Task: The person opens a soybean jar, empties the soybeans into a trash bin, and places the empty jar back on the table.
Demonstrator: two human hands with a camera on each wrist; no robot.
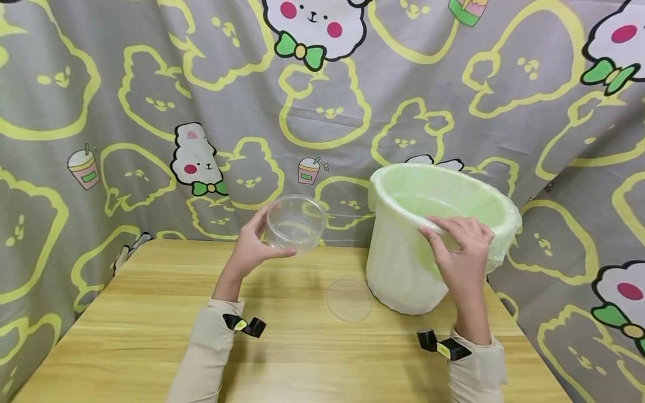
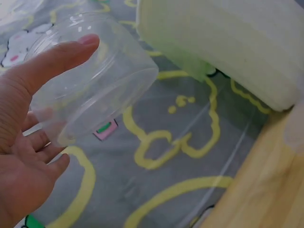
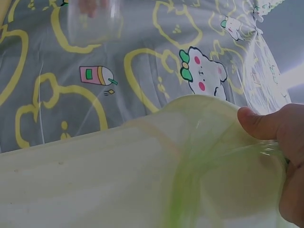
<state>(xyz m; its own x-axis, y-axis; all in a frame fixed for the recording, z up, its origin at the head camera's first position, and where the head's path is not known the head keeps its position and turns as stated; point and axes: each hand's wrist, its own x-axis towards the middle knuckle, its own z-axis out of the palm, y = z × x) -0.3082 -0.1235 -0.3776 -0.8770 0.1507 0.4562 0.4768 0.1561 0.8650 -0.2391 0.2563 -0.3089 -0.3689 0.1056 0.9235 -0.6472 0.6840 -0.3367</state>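
Observation:
My left hand [image 1: 252,246] grips a clear round plastic tub [image 1: 298,226] and holds it above the table, its open mouth up and tilted. In the left wrist view the thumb lies across the tub [image 2: 109,85] and the fingers are partly hidden behind it. A pale trash bin [image 1: 403,268] stands at the right, lined with a thin green bag [image 1: 496,254] folded over its rim. On the near rim my right hand [image 1: 463,246] pinches the bag and edge. In the right wrist view its thumb [image 3: 259,123] presses near the rim.
A clear flat disc, like a lid [image 1: 349,300], lies on the wooden table [image 1: 297,358] just left of the bin. A grey patterned curtain [image 1: 242,112] hangs behind the table and along its sides.

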